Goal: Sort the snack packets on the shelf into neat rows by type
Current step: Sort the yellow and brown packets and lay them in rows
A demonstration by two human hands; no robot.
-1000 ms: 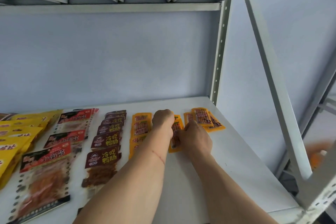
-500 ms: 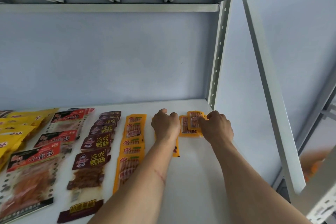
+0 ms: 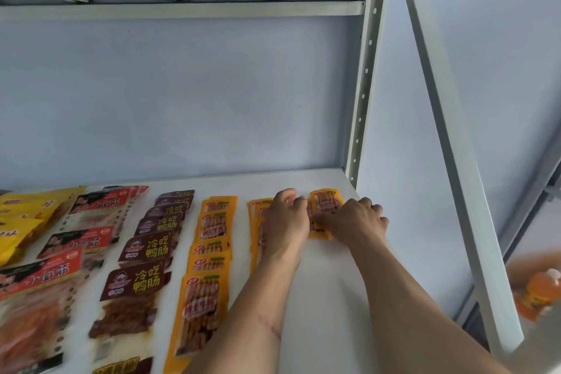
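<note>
Both hands now sit closer together at the back right of the white shelf (image 3: pixel 321 297). Right hand (image 3: pixel 356 218) pinches a small orange packet (image 3: pixel 326 206); left hand (image 3: pixel 287 222), fingers curled, presses on the neighbouring orange row (image 3: pixel 258 222). Brown packets (image 3: pixel 145 252) lie in a row further left.

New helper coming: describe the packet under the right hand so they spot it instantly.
Find the white shelf and follow it to the upright post at its back right. The orange packet beneath the right hand lies nearest that post, apart from the full orange row.
</note>
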